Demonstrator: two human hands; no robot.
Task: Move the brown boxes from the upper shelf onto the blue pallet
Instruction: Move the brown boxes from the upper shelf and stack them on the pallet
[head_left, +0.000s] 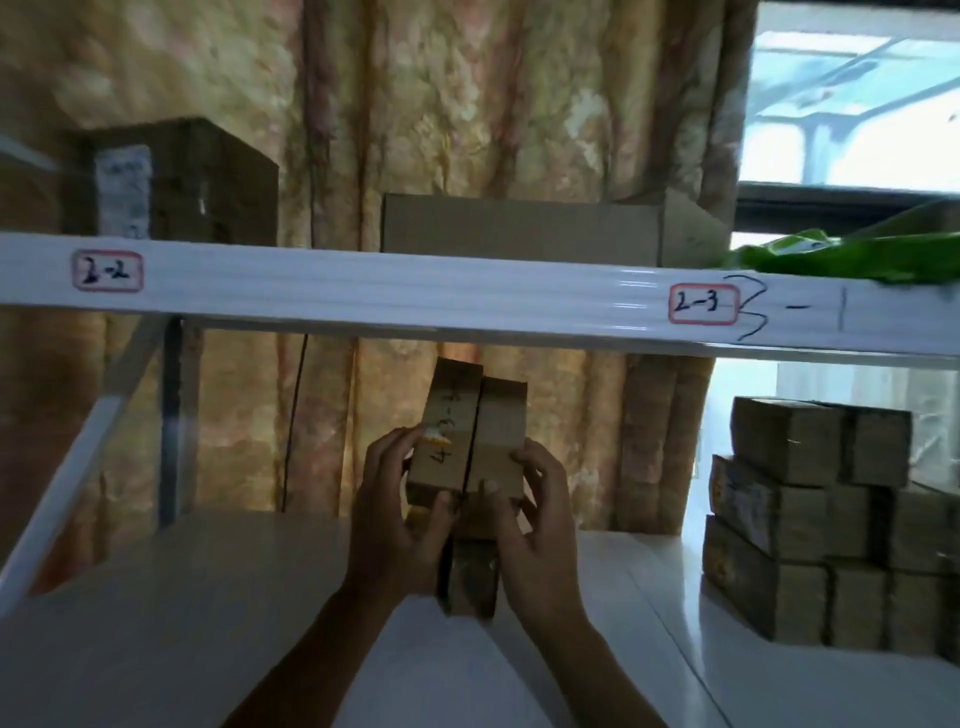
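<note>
Lower box (474, 582) half-hidden behind hands

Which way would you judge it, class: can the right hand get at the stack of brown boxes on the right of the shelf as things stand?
Probably not yet. The right hand and left hand grip two small boxes, though nothing blocks the stack of brown boxes.

Patterned curtain (467, 104) behind; window (852, 104) at upper right; something green (857, 257), perhaps a plastic bag, draped beside it.
</note>
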